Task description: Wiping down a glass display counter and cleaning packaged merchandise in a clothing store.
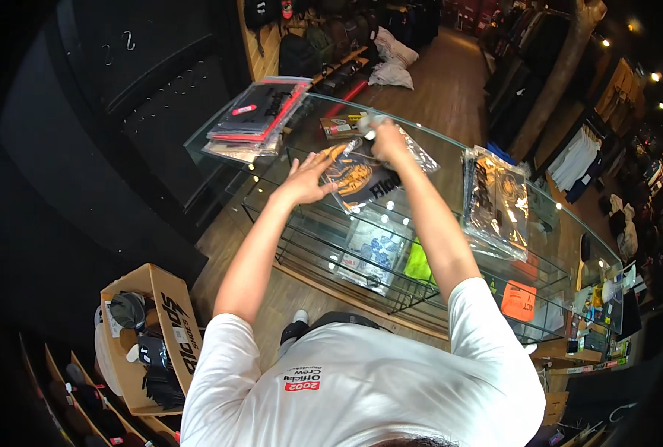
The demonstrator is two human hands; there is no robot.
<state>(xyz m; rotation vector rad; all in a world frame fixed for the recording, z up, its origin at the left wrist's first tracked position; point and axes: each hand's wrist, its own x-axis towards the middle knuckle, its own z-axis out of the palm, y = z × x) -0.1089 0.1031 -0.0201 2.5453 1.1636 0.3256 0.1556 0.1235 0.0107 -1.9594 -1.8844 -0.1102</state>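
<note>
A folded black garment with an orange print (355, 176) lies in a clear plastic bag on the glass counter (287, 223). My left hand (309, 181) rests on its left edge, fingers spread and open. My right hand (388, 143) is closed at the bag's far side, around a small, blurred, whitish thing whose kind I cannot make out. Just beyond that hand sits a small brown box with a yellow mark (337, 127).
Bagged garments are stacked at the counter's far left (253, 112), and another bagged pile (497, 197) lies on the right. Folded shirts (372, 249) show on a shelf under the glass. An open cardboard box (179, 335) stands at lower left. Backpacks (331, 37) line the far wall.
</note>
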